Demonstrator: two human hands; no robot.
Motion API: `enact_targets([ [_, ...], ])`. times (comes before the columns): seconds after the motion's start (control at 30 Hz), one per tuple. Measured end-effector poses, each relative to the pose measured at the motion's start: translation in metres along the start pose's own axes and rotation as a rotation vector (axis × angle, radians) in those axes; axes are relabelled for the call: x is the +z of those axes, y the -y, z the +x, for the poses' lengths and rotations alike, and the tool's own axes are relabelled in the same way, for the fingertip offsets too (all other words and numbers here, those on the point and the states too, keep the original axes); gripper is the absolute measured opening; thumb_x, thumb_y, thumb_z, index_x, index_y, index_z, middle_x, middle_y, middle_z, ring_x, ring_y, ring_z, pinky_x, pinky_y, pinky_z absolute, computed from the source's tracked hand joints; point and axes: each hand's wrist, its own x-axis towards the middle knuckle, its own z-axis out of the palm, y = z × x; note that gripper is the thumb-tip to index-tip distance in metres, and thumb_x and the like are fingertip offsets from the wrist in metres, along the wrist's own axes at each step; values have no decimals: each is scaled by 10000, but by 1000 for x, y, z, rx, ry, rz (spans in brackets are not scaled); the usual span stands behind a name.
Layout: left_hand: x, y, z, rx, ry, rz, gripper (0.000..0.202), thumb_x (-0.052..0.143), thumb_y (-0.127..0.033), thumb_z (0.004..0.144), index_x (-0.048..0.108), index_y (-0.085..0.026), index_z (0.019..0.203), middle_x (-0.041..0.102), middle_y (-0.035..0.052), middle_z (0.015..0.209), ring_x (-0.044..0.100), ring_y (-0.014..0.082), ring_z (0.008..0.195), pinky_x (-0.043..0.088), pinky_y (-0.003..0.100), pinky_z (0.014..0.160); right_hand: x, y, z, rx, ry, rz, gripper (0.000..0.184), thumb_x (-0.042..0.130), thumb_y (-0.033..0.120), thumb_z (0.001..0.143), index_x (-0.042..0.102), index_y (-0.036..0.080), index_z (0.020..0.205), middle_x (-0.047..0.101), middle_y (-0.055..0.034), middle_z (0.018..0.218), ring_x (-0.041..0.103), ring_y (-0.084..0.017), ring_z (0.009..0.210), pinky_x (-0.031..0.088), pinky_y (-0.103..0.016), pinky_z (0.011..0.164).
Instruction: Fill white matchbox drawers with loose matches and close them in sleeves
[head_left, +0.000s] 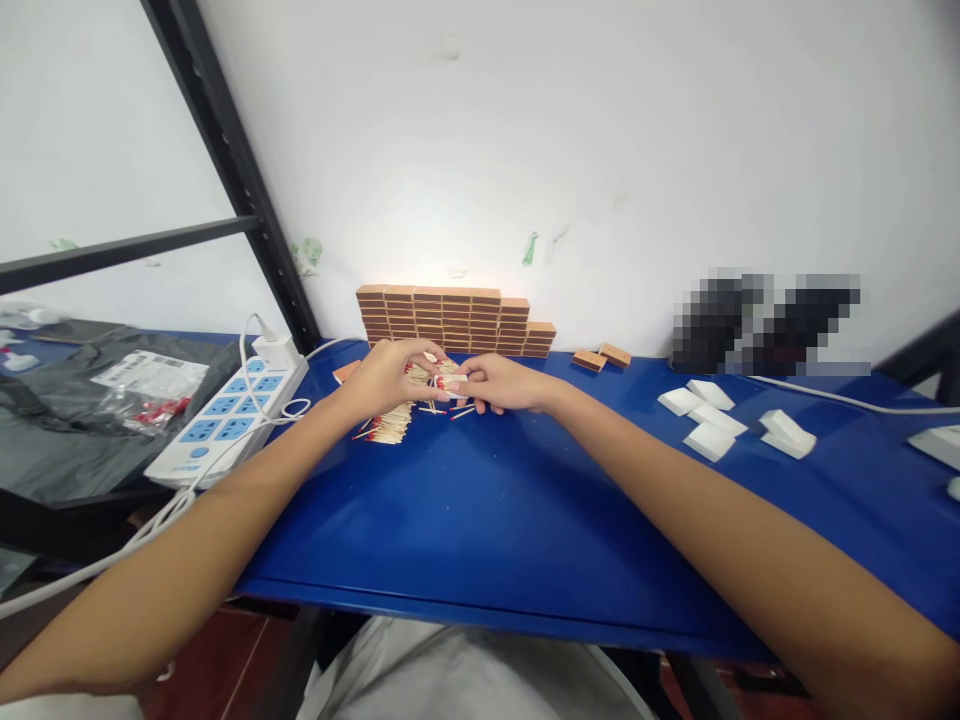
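Note:
My right hand [502, 383] is closed round a small white matchbox tray [453, 384], with red match heads showing in it. Curled at the tray's left side, my left hand [396, 372] has matches [420, 374] between its thumb and fingers; its thumb reaches the tray. Under and beside this hand lies a heap of loose matches [390, 424], pale sticks with red heads. A couple of stray matches [463, 411] rest on the blue table just below the tray. Part of an orange-brown matchbox [346, 371] shows behind my left wrist.
Stacked matchboxes [450, 318] stand along the wall, with two loose matchboxes [589, 360] to their right. Several white trays [709, 418] lie on the right of the blue table [480, 530]. A power strip [232, 410] with cables and a dark plastic bag [97, 400] occupy the left.

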Motion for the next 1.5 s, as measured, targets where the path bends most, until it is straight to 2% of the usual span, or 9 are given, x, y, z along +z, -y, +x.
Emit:
enact_targets([
  [0.27,1,0,1,69,-17,25,516,879,-514,754,709,-216,1140,797,62,1131,765,252,1046,564,331,911,-6,0,0,21,9,182,157,694,290,959,701,134,949,613,25,653,467,-52,518,331,-168,418],
  [0.43,1,0,2,59,19,87,552,854,-539,777,740,-225,1216,803,72,1133,754,271,1056,565,361,922,-10,-1,0,20,27,221,253,727,386,939,696,141,884,585,37,613,452,-53,509,330,-172,431],
  [0.63,1,0,1,95,22,116,427,833,-542,806,804,-269,1132,807,51,1122,745,259,1006,561,348,871,-10,-1,0,33,54,224,232,760,373,918,715,149,955,605,25,647,462,-60,519,311,-171,409],
  [0.8,1,-2,1,92,15,119,397,854,-505,796,823,-270,1113,808,55,1046,736,244,927,560,337,820,-10,-4,1,33,20,146,381,697,539,950,661,177,836,578,22,617,418,-60,474,309,-188,409],
  [0.87,2,-3,1,83,10,119,404,871,-489,779,824,-263,1111,806,59,1053,736,249,942,561,340,822,-9,-6,2,35,-15,112,386,686,552,954,666,182,845,576,18,609,416,-64,472,310,-191,410],
  [1.17,2,-3,0,89,16,118,368,855,-480,800,824,-282,1109,809,47,1079,734,254,1004,560,341,863,-9,-6,2,-1,2,62,338,721,506,941,719,168,960,590,9,639,485,-80,535,358,-180,423],
  [1.3,2,-2,0,92,9,130,379,853,-477,805,818,-266,1118,810,55,1084,737,248,979,552,339,840,-9,-5,2,10,-17,52,356,634,509,1001,679,171,903,608,6,628,491,-75,503,393,-188,446],
  [1.4,3,-2,1,88,8,139,417,863,-485,793,810,-243,1128,810,60,1092,743,245,973,547,331,839,-10,-5,3,33,-44,52,331,568,446,1048,671,172,893,618,6,612,466,-68,464,376,-192,438],
  [1.5,3,-1,1,76,6,124,471,874,-507,771,797,-229,1143,809,63,1112,747,251,1001,546,324,847,-10,-7,3,43,-45,45,237,624,372,1022,692,177,905,608,14,596,460,-72,465,355,-193,429],
])
